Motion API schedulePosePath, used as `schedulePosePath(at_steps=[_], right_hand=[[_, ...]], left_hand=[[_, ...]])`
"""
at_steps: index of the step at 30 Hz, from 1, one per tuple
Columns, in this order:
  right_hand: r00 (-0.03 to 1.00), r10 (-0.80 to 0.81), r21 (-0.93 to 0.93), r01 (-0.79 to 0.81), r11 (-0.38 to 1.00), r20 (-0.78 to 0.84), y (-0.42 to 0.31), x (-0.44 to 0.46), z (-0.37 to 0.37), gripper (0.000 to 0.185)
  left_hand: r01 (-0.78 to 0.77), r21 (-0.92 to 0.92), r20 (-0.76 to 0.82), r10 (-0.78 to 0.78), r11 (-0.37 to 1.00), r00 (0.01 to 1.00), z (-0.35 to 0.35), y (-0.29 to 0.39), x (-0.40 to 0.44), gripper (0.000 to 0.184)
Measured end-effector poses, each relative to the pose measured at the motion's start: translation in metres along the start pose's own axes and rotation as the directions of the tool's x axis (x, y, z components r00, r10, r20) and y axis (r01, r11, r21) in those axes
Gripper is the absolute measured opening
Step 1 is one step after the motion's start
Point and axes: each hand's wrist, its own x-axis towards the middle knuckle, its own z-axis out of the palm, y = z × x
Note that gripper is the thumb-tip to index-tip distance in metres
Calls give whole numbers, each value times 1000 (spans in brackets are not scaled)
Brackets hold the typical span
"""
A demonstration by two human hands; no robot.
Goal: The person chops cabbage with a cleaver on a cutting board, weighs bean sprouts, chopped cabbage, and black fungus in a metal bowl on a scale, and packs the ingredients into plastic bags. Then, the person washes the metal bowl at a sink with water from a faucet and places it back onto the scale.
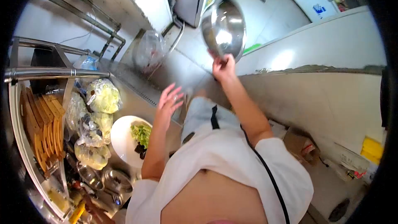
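Observation:
My right hand (224, 67) grips the rim of a shiny metal bowl (224, 27), which is tilted on its side and held out ahead of me over the floor. My left hand (169, 98) hangs in the air with fingers spread, holding nothing. Left of that forearm, a white plate (121, 137) carries chopped green vegetable (141, 135) and some dark pieces (141, 150). The plate lies on the counter, apart from the hand.
Bagged vegetables (103, 95) crowd the counter at left, beside a rack of wooden boards (45, 120). Metal pans (116, 181) sit lower left. A clear plastic bag (150, 49) stands near the wall. A low tiled wall (315, 45) runs along the right, with a cardboard box (302, 141) below.

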Motion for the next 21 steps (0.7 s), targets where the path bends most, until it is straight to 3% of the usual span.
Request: schedulePosePath(at_steps=[1, 2, 4, 7, 10, 14, 16, 21], right_hand=[[999, 53, 17, -53, 998, -9, -4, 7, 17, 18], [1000, 22, 19, -22, 1000, 21, -5, 17, 32, 28], [994, -55, 59, 61, 996, -94, -16, 61, 43, 35], [962, -202, 22, 210, 978, -182, -28, 117, 67, 37], [897, -324, 89, 365, 927, -302, -48, 185, 90, 32], [834, -390, 149, 475, 867, -390, -73, 221, 150, 21], [830, -454, 181, 526, 831, -324, -91, 229, 174, 15], [726, -596, -33, 625, 780, -343, -163, 217, 194, 19]], left_hand=[[-9, 5, -3, 9, 1000, 1000, 4, 8, 9, 49], [-43, 9, 8, 43, 999, 999, 10, 17, 23, 49], [-27, -13, -43, 26, 1000, 999, 15, 30, 45, 47], [11, -47, -57, -14, 999, 998, 9, 41, 97, 45], [80, -25, 29, -79, 997, 996, 2, 71, 168, 44], [181, 202, 138, -211, 963, 968, 29, 138, 279, 42], [186, 338, 248, -278, 923, 928, 48, 161, 337, 44], [243, 519, 373, -473, 820, 798, 146, 176, 454, 48]])
